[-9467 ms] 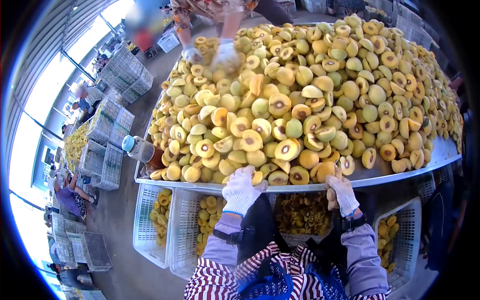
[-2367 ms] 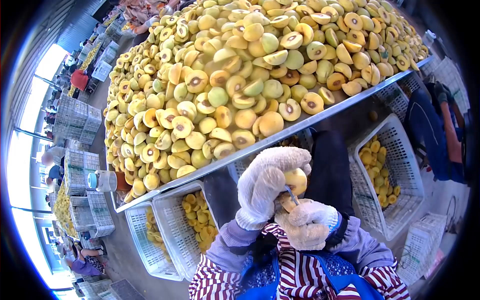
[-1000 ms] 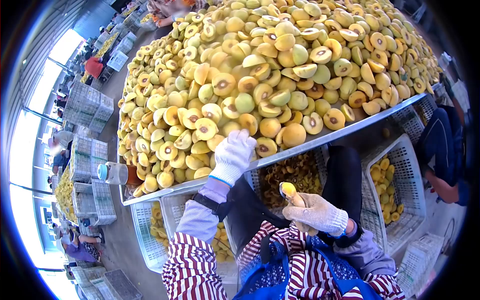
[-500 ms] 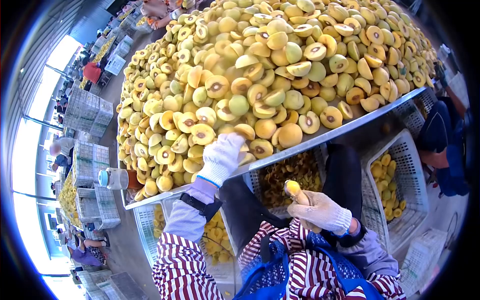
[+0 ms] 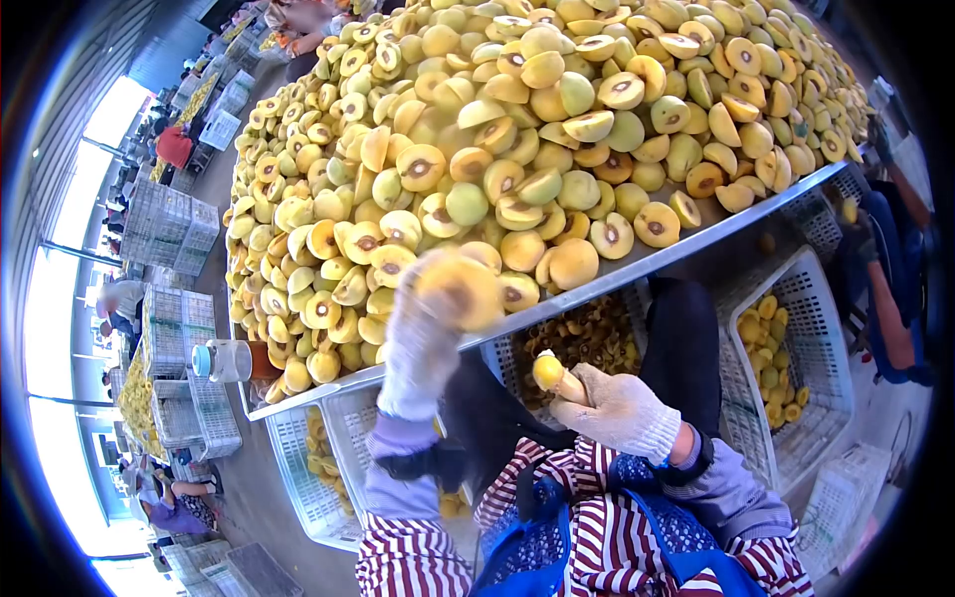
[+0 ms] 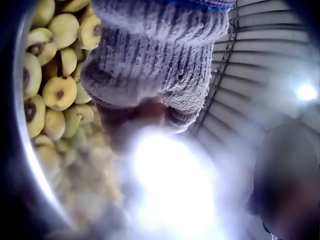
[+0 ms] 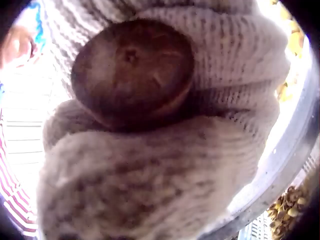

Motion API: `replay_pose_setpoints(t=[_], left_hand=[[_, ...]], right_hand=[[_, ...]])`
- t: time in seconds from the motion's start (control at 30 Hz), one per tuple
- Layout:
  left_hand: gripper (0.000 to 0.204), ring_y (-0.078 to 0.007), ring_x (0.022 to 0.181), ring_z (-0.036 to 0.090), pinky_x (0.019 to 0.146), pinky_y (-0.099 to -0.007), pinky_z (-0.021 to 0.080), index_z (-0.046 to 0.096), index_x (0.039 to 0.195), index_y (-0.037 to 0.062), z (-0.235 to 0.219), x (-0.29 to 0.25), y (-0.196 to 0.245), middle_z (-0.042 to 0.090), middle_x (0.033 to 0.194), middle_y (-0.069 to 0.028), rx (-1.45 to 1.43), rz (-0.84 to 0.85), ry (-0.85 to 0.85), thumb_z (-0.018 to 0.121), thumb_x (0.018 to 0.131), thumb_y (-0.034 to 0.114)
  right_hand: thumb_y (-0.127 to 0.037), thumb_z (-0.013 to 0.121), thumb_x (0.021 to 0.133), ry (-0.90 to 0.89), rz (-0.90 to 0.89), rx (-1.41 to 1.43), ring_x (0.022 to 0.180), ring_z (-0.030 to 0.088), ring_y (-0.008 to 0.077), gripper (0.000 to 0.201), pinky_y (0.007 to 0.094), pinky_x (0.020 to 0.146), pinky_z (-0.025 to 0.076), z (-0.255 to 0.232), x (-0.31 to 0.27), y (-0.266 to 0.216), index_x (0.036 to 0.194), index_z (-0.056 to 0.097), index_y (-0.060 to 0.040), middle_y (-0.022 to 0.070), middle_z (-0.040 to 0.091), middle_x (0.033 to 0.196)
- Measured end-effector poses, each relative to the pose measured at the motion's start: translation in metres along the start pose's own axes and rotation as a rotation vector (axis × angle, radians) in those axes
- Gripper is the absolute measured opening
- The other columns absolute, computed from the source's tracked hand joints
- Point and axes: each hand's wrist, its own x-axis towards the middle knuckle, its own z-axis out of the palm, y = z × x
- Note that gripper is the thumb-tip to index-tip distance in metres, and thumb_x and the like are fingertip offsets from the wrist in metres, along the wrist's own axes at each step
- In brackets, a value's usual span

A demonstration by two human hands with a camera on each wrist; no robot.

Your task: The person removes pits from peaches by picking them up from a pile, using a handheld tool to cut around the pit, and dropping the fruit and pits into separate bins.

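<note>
In the head view my gloved left hand (image 5: 413, 348), blurred by motion, grips a yellow peach half (image 5: 468, 289) whose cut face with a brown centre shows. It is just over the near metal edge of the heaped table. My right hand (image 5: 622, 413), also in a knitted glove, holds a wooden-handled pitting tool (image 5: 570, 387) above my lap; yellow pulp covers its tip. The round butt of that handle (image 7: 132, 72) sticks out between curled fingers in the right wrist view. In the left wrist view the glove (image 6: 150, 55) shows from its back, fingertips in shadow.
A big pile of peach halves (image 5: 597, 129) covers the table, bounded by a metal rim (image 5: 637, 271). Beneath are white crates (image 5: 286, 438) of halves and a crate of brown scraps (image 5: 572, 348). A jar (image 5: 231, 360) stands at the left corner. Another person (image 5: 890, 269) is at right.
My left hand reached from the tool to the pile, took a peach half there and now lifts it back over the table edge. The right hand with the tool has shifted slightly left.
</note>
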Motion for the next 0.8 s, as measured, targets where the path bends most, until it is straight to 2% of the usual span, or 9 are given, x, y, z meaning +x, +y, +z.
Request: replay_pose_setpoints(t=[0.03,0.1,0.13,0.23,0.37,0.5,0.6,0.73,0.8], left_hand=[[0.052,-0.0259,0.109,0.063,0.091,-0.0395,0.056,0.05,0.132,0.0069,0.015,-0.008,-0.002,0.061,0.123,-0.0133,0.155,0.095,-0.152,0.074,0.09,0.026],[0.049,-0.0259,0.106,0.064,0.092,-0.0386,0.054,0.051,0.131,0.0065,0.031,-0.026,0.0,0.062,0.122,-0.0126,0.932,0.05,-0.08,0.073,0.091,0.025],[0.047,-0.0272,0.104,0.065,0.091,-0.0379,0.055,0.051,0.131,0.0065,0.027,-0.028,-0.017,0.062,0.121,-0.0148,0.639,-0.014,0.07,0.069,0.094,0.028],[0.055,-0.0257,0.101,0.064,0.087,-0.0379,0.055,0.053,0.128,0.0023,0.019,-0.035,-0.033,0.063,0.117,-0.0122,-0.097,-0.177,0.152,0.069,0.092,0.041],[0.063,-0.0297,0.099,0.065,0.083,-0.0402,0.057,0.049,0.134,0.0045,0.038,-0.041,-0.041,0.06,0.123,-0.0176,-0.188,-0.079,0.174,0.066,0.092,0.048],[0.067,-0.0287,0.104,0.063,0.087,-0.0407,0.055,0.049,0.134,0.0026,0.05,-0.046,-0.039,0.06,0.124,-0.0179,-0.075,0.036,0.225,0.058,0.094,0.056],[0.069,-0.0274,0.106,0.062,0.091,-0.0393,0.053,0.049,0.133,0.0005,0.058,-0.05,-0.033,0.06,0.123,-0.017,0.049,0.072,0.141,0.054,0.095,0.058],[0.068,-0.0265,0.106,0.063,0.092,-0.0388,0.052,0.049,0.132,-0.0002,0.076,-0.06,-0.03,0.06,0.125,-0.0161,0.083,0.028,0.108,0.051,0.097,0.058],[0.058,-0.0274,0.111,0.061,0.096,-0.0395,0.051,0.049,0.132,-0.0019,0.085,-0.064,-0.034,0.057,0.13,-0.0187,0.009,0.088,0.135,0.051,0.101,0.046]], right_hand=[[-0.049,0.056,0.091,-0.004,-0.01,-0.053,0.084,0.067,0.0438,0.047,0.0486,0.075,0.052,-0.002,-0.001,-0.004,0.113,0.057,-0.0084,0.0219,0.069,0.087],[-0.049,0.056,0.09,-0.011,-0.032,-0.162,0.084,0.067,0.0425,0.046,0.0474,0.075,0.053,-0.005,-0.006,-0.012,0.114,0.058,-0.0086,0.0216,0.069,0.087],[-0.047,0.06,0.09,0.023,0.0,-0.084,0.084,0.069,0.0398,0.045,0.044,0.074,0.053,-0.006,-0.011,-0.018,0.114,0.058,-0.0082,0.0207,0.069,0.085],[-0.043,0.065,0.089,0.071,-0.06,0.273,0.081,0.07,0.0369,0.044,0.0396,0.071,0.053,0.002,-0.017,-0.008,0.114,0.059,-0.0076,0.0189,0.069,0.084],[-0.042,0.068,0.088,0.073,-0.092,0.336,0.081,0.07,0.0341,0.048,0.0381,0.071,0.053,0.008,-0.018,-0.012,0.118,0.059,-0.006,0.0179,0.069,0.085],[-0.041,0.066,0.088,0.169,-0.125,0.163,0.08,0.068,0.0382,0.044,0.0414,0.068,0.053,0.007,-0.02,-0.017,0.113,0.059,-0.006,0.0197,0.067,0.081],[-0.042,0.066,0.089,0.168,-0.141,0.146,0.08,0.067,0.0405,0.041,0.044,0.067,0.053,0.01,-0.018,-0.01,0.108,0.058,-0.0064,0.0206,0.067,0.08],[-0.042,0.065,0.089,0.195,-0.192,0.214,0.079,0.067,0.0415,0.039,0.045,0.067,0.053,0.01,-0.02,-0.013,0.104,0.058,-0.0069,0.0212,0.066,0.08],[-0.042,0.065,0.089,0.216,-0.227,0.233,0.08,0.067,0.0415,0.039,0.0444,0.067,0.053,0.013,-0.021,-0.01,0.106,0.058,-0.0074,0.0211,0.067,0.08]])
